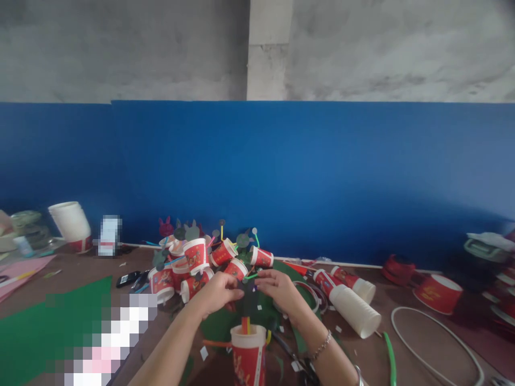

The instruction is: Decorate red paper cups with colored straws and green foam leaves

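Straws [245,325] stand in red cup [248,354] below both hands' dark piece [250,287].

Blue wall panel [306,171], grey concrete above (dim)

Single head-worn view, facing forward and slightly down; worktable [402,332] close below, blue wall [306,177] straight ahead.

Red cups [196,256] with white rims, printed, perhaps in gold; a blue wall [306,177] behind; green sheet [48,321] on a brown counter [402,343]; orange and yellow straws [245,324].
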`<action>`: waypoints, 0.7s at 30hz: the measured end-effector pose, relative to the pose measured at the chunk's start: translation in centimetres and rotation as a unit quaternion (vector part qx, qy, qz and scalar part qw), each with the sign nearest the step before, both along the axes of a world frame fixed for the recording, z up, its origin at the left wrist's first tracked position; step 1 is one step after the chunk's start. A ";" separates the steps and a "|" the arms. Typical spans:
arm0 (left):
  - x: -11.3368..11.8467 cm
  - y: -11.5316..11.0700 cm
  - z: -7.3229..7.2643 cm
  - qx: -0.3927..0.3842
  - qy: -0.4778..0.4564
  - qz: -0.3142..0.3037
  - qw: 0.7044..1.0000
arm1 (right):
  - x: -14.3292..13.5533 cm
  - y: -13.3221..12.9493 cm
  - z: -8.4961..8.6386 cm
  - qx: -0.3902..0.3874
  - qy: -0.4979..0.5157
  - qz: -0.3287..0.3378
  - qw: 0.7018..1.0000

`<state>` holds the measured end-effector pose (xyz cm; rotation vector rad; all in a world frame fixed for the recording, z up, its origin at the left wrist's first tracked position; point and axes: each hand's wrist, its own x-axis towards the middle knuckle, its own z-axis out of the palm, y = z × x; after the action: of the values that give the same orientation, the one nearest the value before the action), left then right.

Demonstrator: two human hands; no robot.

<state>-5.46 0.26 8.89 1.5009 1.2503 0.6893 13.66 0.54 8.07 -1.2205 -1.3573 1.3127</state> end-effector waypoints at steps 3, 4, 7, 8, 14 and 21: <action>0.2 -0.3 0.4 0.011 0.010 0.001 1.000 | -0.1 -0.3 0.1 0.008 -0.061 0.052 0.997; 0.3 -0.4 0.5 0.016 0.014 0.000 1.000 | -0.2 -0.4 0.0 0.020 -0.085 0.065 0.994; 0.5 -0.6 0.7 0.029 0.020 -0.004 0.999 | -0.7 -0.7 -0.1 0.067 -0.137 0.055 0.987; 0.6 -0.7 0.7 0.033 0.021 -0.004 0.999 | -0.8 -0.8 -0.1 0.080 -0.149 0.043 0.985; 1.1 -0.7 0.1 0.063 0.021 0.008 0.998 | -1.0 -1.0 0.1 0.129 -0.180 0.033 0.975; 0.5 0.0 0.3 0.065 -0.005 0.040 0.997 | -1.2 -0.7 0.0 0.137 -0.174 0.016 0.975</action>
<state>-4.95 0.21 9.21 1.5568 1.2829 0.8431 12.42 -0.13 8.04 -1.2765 -1.7466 0.9187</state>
